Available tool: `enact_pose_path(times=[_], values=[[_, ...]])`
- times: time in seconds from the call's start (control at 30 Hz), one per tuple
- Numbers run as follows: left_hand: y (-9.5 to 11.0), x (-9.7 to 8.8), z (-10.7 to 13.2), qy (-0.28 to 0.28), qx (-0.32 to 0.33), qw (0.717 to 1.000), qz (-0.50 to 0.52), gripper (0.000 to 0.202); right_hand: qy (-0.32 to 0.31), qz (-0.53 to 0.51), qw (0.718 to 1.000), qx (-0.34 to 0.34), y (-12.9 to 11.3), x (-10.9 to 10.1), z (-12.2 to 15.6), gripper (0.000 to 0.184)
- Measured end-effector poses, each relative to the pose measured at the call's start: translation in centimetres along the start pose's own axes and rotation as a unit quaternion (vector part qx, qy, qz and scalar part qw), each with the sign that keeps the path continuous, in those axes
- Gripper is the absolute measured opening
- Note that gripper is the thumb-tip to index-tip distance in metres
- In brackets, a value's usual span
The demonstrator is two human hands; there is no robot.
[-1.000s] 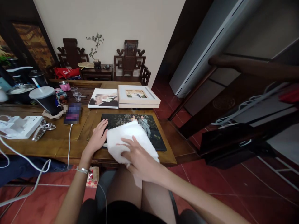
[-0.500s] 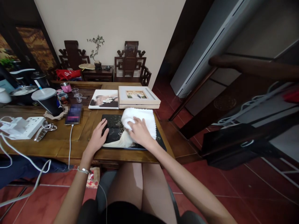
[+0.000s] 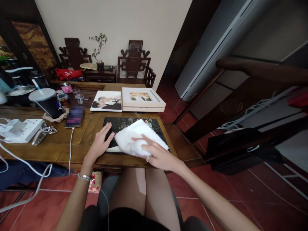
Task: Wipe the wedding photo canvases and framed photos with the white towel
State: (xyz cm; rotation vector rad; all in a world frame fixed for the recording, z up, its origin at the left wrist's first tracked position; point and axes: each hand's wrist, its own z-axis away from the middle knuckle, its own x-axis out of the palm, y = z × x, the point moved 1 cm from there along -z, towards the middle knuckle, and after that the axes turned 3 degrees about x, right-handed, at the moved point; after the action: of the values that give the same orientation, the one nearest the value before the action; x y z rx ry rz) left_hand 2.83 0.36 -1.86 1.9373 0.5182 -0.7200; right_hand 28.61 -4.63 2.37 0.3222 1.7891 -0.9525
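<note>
A dark photo panel (image 3: 115,123), with flowers and a pale shape printed on it, lies flat at the table's front edge. Across its middle and right is a folded white cloth (image 3: 131,136), hiding much of the picture. My right hand (image 3: 156,152) grips the cloth near the panel's lower edge, fingers bent into the fabric and a ring showing. On the panel's left edge rests my left hand (image 3: 102,141), fingers stretched out and nothing held in them.
Behind the panel lie a white photo album (image 3: 106,101) and a pale framed box (image 3: 144,100). To the left are a phone (image 3: 74,117) on a cable, a lidded cup (image 3: 47,99), a hair clip (image 3: 43,133) and a power strip (image 3: 26,130).
My right hand has pulled the cloth down toward me, and the cloth has spread flatter. Flowers on the panel's upper part now show. The left hand stays at the left edge.
</note>
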Motion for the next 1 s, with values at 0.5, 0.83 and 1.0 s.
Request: enact_pose_path(times=[0.5, 0.83, 1.0], values=[[-0.5, 0.0, -0.5, 0.004, 0.040, 0.999, -0.034, 0.040, 0.084, -0.029, 0.993, 0.079, -1.4, 1.8, -17.0, 0.027], [-0.8, 0.2, -0.4, 0.002, 0.042, 0.999, -0.021, 0.045, 0.141, 0.013, 0.979, 0.145, 7.5, -0.7, -7.1, 0.026], [-0.7, 0.2, -0.4, 0.009, 0.040, 0.999, -0.028, 0.046, 0.126, 0.059, 0.981, 0.133, 8.0, -1.5, -1.9, 0.019]])
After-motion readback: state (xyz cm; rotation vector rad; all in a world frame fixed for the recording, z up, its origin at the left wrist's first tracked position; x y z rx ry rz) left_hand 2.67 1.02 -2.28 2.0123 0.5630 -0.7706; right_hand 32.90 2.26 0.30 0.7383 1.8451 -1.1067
